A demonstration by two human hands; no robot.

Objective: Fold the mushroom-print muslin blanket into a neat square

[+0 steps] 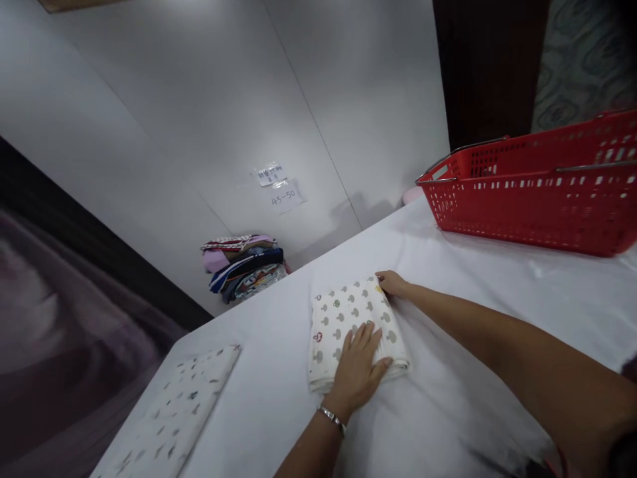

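A white cloth with grey mushroom prints [331,325], folded into a thick square, lies on the white-covered table. My left hand [359,368], with a bracelet at the wrist, rests flat on its near part, fingers spread. At the cloth's far right corner, my right hand [393,284] pinches the edge between thumb and fingers. To the left lies a second folded white cloth with small dark prints [182,411], touched by neither hand.
A red plastic basket [527,206] with metal handles stands at the table's right. Beyond the far edge, a stack of folded clothes [246,269] sits against the wall, below paper labels [286,196]. Purple fabric [64,345] hangs at the left.
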